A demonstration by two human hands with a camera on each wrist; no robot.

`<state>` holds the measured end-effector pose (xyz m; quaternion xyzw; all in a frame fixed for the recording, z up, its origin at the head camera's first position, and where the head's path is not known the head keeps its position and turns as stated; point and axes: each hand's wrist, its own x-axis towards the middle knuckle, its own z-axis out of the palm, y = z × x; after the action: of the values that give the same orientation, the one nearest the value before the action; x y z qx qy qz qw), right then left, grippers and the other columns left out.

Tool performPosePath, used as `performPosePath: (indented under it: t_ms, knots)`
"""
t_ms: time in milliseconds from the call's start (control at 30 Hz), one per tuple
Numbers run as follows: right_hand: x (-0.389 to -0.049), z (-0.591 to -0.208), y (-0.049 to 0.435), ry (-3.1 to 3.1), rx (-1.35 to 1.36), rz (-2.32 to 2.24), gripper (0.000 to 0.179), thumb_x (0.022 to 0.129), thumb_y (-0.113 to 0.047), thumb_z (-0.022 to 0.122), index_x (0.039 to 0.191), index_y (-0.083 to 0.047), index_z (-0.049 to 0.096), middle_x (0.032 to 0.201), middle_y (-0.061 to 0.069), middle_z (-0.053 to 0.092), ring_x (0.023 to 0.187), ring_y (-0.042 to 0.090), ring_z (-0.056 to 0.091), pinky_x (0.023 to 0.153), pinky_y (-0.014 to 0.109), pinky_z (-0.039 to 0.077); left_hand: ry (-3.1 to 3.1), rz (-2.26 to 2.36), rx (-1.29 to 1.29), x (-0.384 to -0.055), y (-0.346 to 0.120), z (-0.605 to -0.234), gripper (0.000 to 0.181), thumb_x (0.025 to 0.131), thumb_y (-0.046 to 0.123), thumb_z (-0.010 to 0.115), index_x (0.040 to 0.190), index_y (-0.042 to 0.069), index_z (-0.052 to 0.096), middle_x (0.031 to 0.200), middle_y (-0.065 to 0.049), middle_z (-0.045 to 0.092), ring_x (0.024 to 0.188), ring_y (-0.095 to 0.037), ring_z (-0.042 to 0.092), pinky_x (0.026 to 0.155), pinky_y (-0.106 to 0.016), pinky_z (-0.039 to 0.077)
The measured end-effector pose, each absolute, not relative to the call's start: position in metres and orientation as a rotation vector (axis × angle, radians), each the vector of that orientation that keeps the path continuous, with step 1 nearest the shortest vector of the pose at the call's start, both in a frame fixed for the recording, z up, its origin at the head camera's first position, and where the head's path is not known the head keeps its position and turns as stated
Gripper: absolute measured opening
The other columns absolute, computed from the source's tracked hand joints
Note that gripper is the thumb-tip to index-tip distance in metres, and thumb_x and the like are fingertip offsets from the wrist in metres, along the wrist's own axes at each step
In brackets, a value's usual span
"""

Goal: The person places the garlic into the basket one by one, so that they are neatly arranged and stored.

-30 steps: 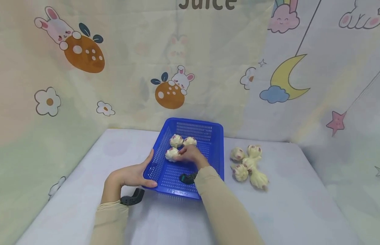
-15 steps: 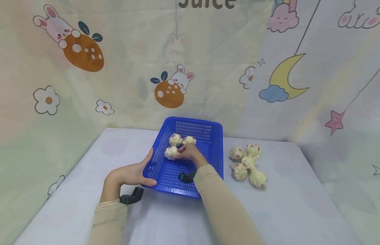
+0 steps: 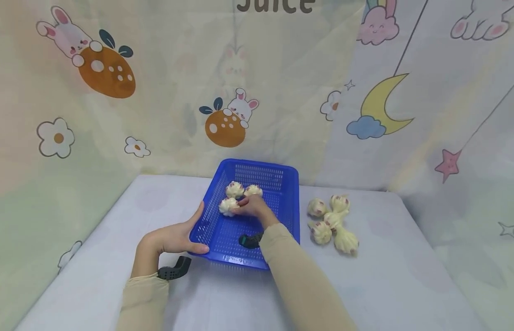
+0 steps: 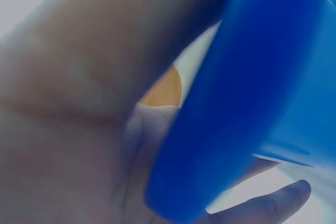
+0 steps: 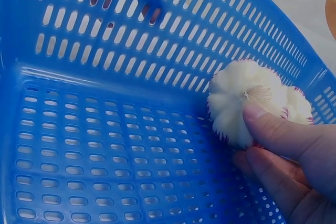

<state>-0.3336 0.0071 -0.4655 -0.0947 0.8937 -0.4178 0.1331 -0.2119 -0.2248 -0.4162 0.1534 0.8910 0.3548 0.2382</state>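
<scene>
The right hand (image 3: pixel 256 208) is pinching the nearest garlic bulb (image 3: pixel 227 208), its thumb pressing one side and its fingers supporting below. That bulb is sitting inside the blue basket (image 3: pixel 240 261), towards 9 o'clock of its middle. Handling it well is probably calling for light pressure, lowering the bulb fully onto the slatted floor before freeing the thumb, and keeping the knuckles from nudging the bulbs just beyond: the far bulb (image 3: pixel 234 189) at 1 o'clock, the side bulb (image 3: pixel 253 189) at 2. The left hand (image 3: pixel 178 235) is holding the basket's 8 o'clock corner between thumb and fingers; steady bracing there should be helping. At 3 o'clock, five loose bulbs (image 3: pixel 333 220) are lying on the table (image 3: pixel 389 276).

Compared with half a second earlier, everything is appearing slightly nearer 9 o'clock in the head view, while the pinch is looking unchanged.
</scene>
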Motion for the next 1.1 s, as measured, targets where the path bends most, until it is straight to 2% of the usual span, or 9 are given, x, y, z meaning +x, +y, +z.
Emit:
performPosePath:
  t_ms: [200,400,567,700,833,933,1100]
  knots:
    - [-0.331,-0.464,0.008,2.605,-0.248,-1.210,0.040,0.076,-0.029,0.080,0.105,-0.003,0.073,0.105,0.010,0.071,0.097,0.022,0.063,0.088,0.031,0.051,2.413,1.001,0.427,-0.211,-0.223,-0.416,0.127,0.076,0.053,0.073,0.147,0.020,-0.027,0.159,-0.021,-0.005,0.144,-0.043,0.015,0.112,-0.060,0.021]
    - [-0.333,-0.466,0.008,2.640,-0.272,-1.184,0.038,0.076,-0.030,0.079,0.104,-0.004,0.074,0.103,0.010,0.072,0.099,0.023,0.063,0.087,0.029,0.051,2.406,0.997,0.435,-0.212,-0.222,-0.415,0.128,0.076,0.054,0.072,0.147,0.018,-0.028,0.159,-0.021,-0.006,0.144,-0.043,0.014,0.112,-0.060,0.021]
    - [-0.335,-0.467,0.005,2.626,-0.254,-1.203,0.034,0.076,-0.031,0.079,0.096,-0.004,0.075,0.093,0.007,0.072,0.080,0.015,0.057,0.074,0.024,0.049,2.413,0.996,0.453,-0.214,-0.225,-0.415,0.128,0.077,0.053,0.072,0.146,0.018,-0.029,0.159,-0.020,-0.010,0.145,-0.043,0.011,0.113,-0.060,0.020]
    - [-0.334,-0.464,0.006,2.647,-0.245,-1.174,0.033,0.076,-0.032,0.078,0.093,-0.003,0.076,0.087,0.006,0.071,0.075,0.014,0.053,0.069,0.023,0.047,2.416,0.992,0.457,-0.214,-0.225,-0.417,0.128,0.077,0.052,0.073,0.147,0.017,-0.028,0.158,-0.021,-0.009,0.144,-0.043,0.012,0.113,-0.059,0.020]
    - [-0.329,-0.454,0.009,2.753,-0.176,-1.064,0.035,0.077,-0.035,0.076,0.094,-0.005,0.076,0.094,0.006,0.072,0.089,0.020,0.062,0.082,0.029,0.051,2.397,1.006,0.461,-0.215,-0.224,-0.418,0.128,0.077,0.051,0.073,0.146,0.017,-0.029,0.158,-0.021,-0.010,0.144,-0.043,0.011,0.113,-0.060,0.020]
    - [-0.325,-0.439,0.013,2.826,-0.095,-1.013,0.035,0.079,-0.035,0.075,0.098,-0.007,0.075,0.104,0.007,0.072,0.102,0.027,0.063,0.090,0.036,0.050,2.392,1.018,0.469,-0.216,-0.223,-0.417,0.128,0.077,0.050,0.073,0.146,0.018,-0.029,0.158,-0.021,-0.010,0.144,-0.044,0.011,0.112,-0.060,0.020]
    - [-0.312,-0.412,0.024,2.838,-0.127,-1.061,0.038,0.083,-0.033,0.071,0.111,-0.007,0.071,0.114,0.009,0.070,0.108,0.028,0.063,0.091,0.040,0.051,2.408,0.989,0.444,-0.214,-0.224,-0.414,0.127,0.077,0.050,0.073,0.147,0.017,-0.028,0.158,-0.022,-0.010,0.144,-0.045,0.011,0.112,-0.062,0.020]
